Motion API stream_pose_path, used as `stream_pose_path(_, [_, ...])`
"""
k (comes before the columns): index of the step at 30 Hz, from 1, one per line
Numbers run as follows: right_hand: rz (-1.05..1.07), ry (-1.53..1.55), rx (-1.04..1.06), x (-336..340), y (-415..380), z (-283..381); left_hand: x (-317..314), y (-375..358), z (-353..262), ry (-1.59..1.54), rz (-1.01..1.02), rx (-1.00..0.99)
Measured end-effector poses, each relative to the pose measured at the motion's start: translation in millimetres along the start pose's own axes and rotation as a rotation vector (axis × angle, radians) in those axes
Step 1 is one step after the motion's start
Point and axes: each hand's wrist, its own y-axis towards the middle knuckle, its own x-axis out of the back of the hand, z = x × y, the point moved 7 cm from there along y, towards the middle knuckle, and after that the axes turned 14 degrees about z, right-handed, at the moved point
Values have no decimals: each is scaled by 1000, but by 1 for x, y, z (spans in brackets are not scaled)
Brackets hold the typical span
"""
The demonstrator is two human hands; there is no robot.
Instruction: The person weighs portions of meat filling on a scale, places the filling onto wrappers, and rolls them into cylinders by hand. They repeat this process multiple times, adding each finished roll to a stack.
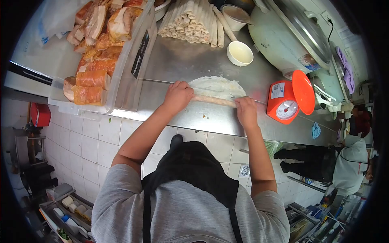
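Observation:
A thin pale sheet [216,84] lies flat on the steel counter, with a slim roll [213,100] along its near edge. My left hand [178,94] is closed on the roll's left end. At the right end, my right hand [246,108] has its fingers closed on the same roll. Beyond the sheet is a white bowl [240,54] of pale liquid. Behind it, several finished rolls [190,24] are stacked in a pile at the back of the counter.
A clear plastic bin [121,77] of meat pieces [91,87] stands at left. An orange scale [283,101] is on the right, near a large metal pot [275,40]. Another person [348,164] stands at far right. The counter's front edge runs before me.

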Motion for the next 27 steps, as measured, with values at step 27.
stream_pose_path(27, [517, 165, 131, -32, 49, 48, -25, 21, -26, -177, 233, -153])
